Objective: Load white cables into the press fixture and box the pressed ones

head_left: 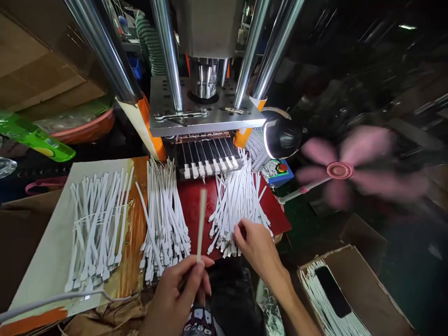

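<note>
My left hand (182,284) is pinched shut on a single white strip (201,219) that stands upright, its tip pointing toward the press. My right hand (257,245) rests with curled fingers on the near end of the right pile of white strips (238,200), touching them. Whether it grips one I cannot tell. A middle pile of strips (163,210) lies left of the red mat (194,205). A row of strips sits in the black slotted fixture (210,161) under the press plate (206,112).
A further pile of strips (96,224) lies on a pale board at left. A spinning pink fan (339,170) and a lit lamp (282,135) stand at right. An open cardboard box (343,294) with strips sits lower right. A green bottle (33,137) lies far left.
</note>
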`<state>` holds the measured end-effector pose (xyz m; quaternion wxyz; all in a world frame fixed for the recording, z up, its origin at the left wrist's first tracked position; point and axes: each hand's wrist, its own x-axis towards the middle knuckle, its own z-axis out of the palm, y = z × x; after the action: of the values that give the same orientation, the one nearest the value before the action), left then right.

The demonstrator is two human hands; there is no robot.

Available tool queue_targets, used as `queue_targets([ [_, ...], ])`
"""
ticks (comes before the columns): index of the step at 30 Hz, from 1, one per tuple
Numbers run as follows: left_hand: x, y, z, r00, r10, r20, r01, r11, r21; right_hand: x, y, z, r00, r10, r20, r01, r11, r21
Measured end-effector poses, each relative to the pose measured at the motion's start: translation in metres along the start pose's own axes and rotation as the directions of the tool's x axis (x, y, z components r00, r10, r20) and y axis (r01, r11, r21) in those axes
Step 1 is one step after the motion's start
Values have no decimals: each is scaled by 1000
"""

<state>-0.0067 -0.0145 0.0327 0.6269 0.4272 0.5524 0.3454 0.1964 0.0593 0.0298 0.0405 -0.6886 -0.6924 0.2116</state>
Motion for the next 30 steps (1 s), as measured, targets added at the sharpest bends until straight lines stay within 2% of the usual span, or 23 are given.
queue_targets([
  [2, 18, 4, 2, 1000, 17, 5, -17, 998, 63, 0, 1, 0, 1000, 13, -22, -12, 999, 51],
  [7, 47, 1, 5, 1000, 21, -21, -19, 998, 67, 7, -10, 3, 995, 75, -61, -78, 996, -51],
  [8, 49, 0, 5, 1000, 1, -24, 0, 999, 38, 7, -11, 2, 995, 63, -80, -64, 998, -7],
  [10, 52, -1, 6, 998, -56, -9, 55, 997, -52, 0, -10, -1, 992, -7, -124, 29, 983, 182],
  [13, 57, 0, 8, 993, -115, 36, 120, 953, -279, -16, -5, -1, 978, -170, -120, 207, 850, 484],
  [15, 63, 2, 10, 993, -118, 22, 117, 909, -401, -24, -1, 3, 975, -198, -101, 220, 797, 562],
  [20, 72, -1, 12, 994, -96, -49, 70, 920, -387, -20, 8, 12, 980, -67, -186, 155, 842, 516],
  [23, 75, -3, 14, 991, -137, -8, 115, 863, -491, -20, 7, 13, 968, -96, -230, 193, 873, 448],
  [26, 79, 0, 14, 981, -181, 65, 182, 765, -618, -32, 2, 16, 969, -191, -155, 242, 847, 473],
  [28, 78, 4, 14, 972, -208, 113, 230, 710, -666, -41, -1, 18, 965, -257, -42, 237, 799, 553],
  [30, 73, 8, 12, 966, -213, 147, 255, 693, -674, -48, 0, 17, 943, -318, 100, 180, 739, 649],
])
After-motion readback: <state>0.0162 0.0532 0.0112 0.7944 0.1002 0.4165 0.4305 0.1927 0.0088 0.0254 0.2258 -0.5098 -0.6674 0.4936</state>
